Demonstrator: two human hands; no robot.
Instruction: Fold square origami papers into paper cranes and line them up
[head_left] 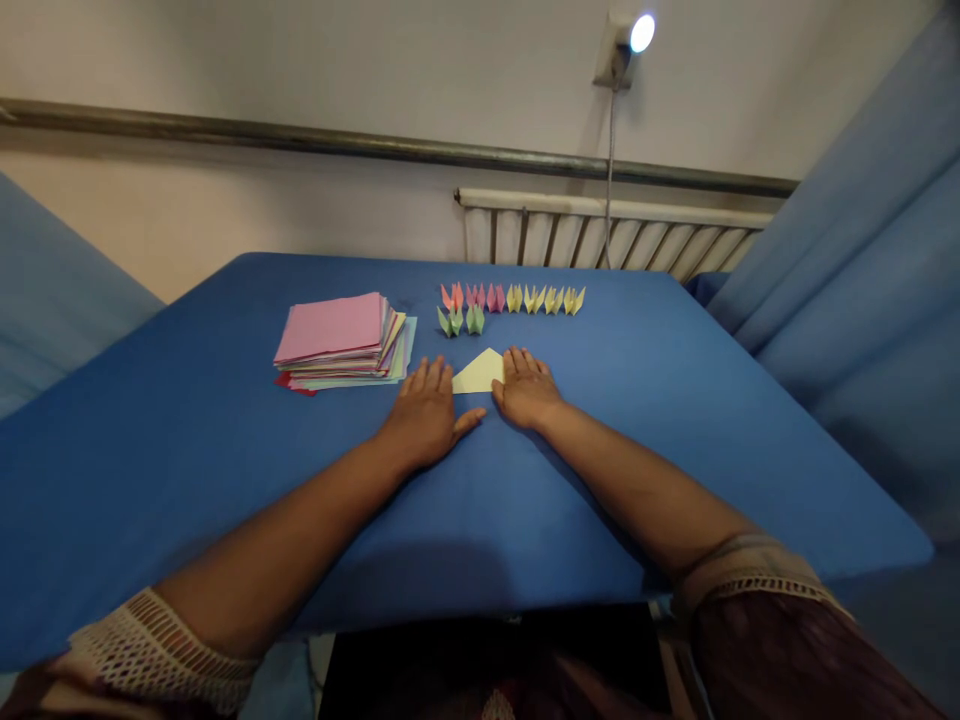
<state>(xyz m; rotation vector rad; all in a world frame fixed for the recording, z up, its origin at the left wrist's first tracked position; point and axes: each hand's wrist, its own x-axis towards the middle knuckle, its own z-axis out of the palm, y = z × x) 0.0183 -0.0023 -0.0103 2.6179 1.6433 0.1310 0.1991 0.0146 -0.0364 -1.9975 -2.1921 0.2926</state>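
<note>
Folded pale-yellow angular paper (477, 374)
Your left hand (427, 415) lies flat, thumb spread, at its left tip; your right hand (529, 388), flat, overlaps its right edge.

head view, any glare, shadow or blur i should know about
Head view: the lit lamp glares, burnt to white; head view: a soft shadow darkens the blue table near its front edge; head view: the yellow paper has a clear outline.

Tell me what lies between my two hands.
The head view shows a folded yellow paper between your left hand and right hand.
</note>
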